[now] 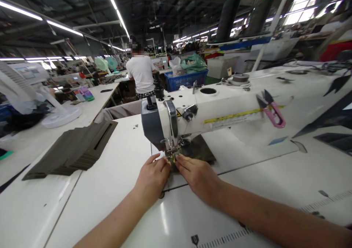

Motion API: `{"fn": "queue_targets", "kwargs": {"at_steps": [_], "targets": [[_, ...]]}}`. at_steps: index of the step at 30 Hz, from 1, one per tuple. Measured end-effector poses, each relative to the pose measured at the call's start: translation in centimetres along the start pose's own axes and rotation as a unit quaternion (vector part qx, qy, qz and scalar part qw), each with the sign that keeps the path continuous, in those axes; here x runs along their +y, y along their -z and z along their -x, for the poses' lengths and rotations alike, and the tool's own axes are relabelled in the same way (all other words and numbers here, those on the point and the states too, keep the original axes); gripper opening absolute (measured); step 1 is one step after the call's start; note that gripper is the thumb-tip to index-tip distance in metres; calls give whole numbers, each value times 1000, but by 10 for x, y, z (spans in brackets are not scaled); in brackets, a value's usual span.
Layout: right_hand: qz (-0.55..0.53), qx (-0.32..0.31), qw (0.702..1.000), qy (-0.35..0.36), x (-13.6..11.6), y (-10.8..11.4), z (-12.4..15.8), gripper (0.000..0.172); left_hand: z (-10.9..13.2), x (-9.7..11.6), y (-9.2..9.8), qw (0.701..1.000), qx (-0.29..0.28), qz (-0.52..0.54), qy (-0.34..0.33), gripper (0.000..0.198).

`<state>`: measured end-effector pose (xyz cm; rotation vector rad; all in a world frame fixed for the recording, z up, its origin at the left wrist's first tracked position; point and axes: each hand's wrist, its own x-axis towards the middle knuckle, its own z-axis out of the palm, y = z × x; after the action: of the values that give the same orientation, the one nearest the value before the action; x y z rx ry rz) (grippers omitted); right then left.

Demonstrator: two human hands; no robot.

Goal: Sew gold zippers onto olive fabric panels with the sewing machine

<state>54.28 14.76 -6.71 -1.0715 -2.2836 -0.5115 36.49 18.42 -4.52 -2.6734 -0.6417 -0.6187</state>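
A dark olive fabric piece [202, 149] lies under the needle and presser foot of a white sewing machine [228, 112]. My left hand [154, 172], fingers curled and pressed together, grips the fabric's near edge just left of the foot. Beside its fingertips is a small white label [158, 155]. On the other side of the foot, my right hand [198, 174] has its fingers bunched together on the same cloth, the tips close to the needle. My two hands nearly meet, and they partly cover the fabric between them.
A fanned stack of dark olive fabric pieces [74, 149] lies at the left. Pink thread snips [272, 110] rest on the machine arm. Thread cones [227, 17] stand behind. A white fan [52, 105] is at far left. Beyond, a person in white [141, 72] sits near a blue crate [185, 80].
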Motion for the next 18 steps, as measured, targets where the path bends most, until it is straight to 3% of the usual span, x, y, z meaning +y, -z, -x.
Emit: {"fn": "queue_targets", "kwargs": {"at_steps": [18], "targets": [[-77, -38, 995, -47, 10, -4, -11, 21, 0, -5, -4, 1000, -24, -8, 15, 22]]}}
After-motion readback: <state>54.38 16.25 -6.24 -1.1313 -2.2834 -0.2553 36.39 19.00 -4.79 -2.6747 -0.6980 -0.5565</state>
